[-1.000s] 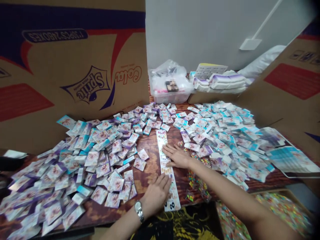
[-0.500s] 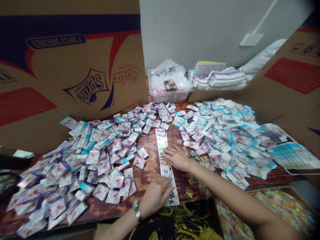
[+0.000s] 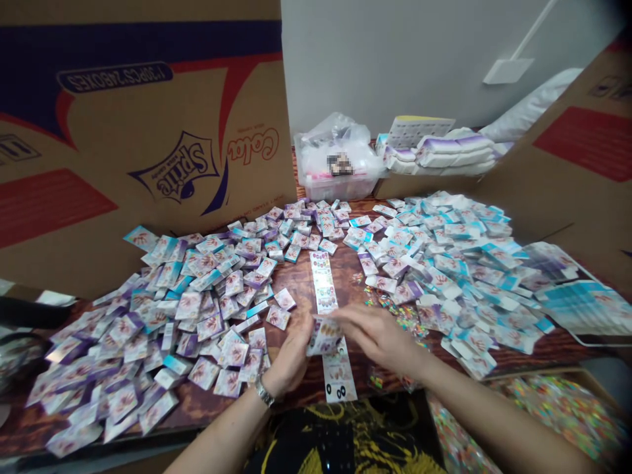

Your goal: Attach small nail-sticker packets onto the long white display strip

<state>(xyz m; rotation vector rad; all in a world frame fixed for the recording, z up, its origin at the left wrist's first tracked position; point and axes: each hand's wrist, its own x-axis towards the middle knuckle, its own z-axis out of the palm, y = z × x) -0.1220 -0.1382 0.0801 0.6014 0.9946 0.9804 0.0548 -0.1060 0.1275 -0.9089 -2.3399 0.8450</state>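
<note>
I'm pinching a printed card strip (image 3: 323,336) at six o'clock between my left grip (image 3: 291,359) and right grip (image 3: 380,336), using the worktop (image 3: 301,283) lane apparently kept open between the packet heaps (image 3: 172,322) at nine and three o'clock.

The camera sat on my head and looked forward and down, from above my left hand (image 3: 291,359) and my right hand (image 3: 378,339). It faced the far side of the wooden table (image 3: 345,266) from close by, taking in the left carton (image 3: 138,99), the right carton (image 3: 582,151) and the wall (image 3: 395,66) beyond.
</note>
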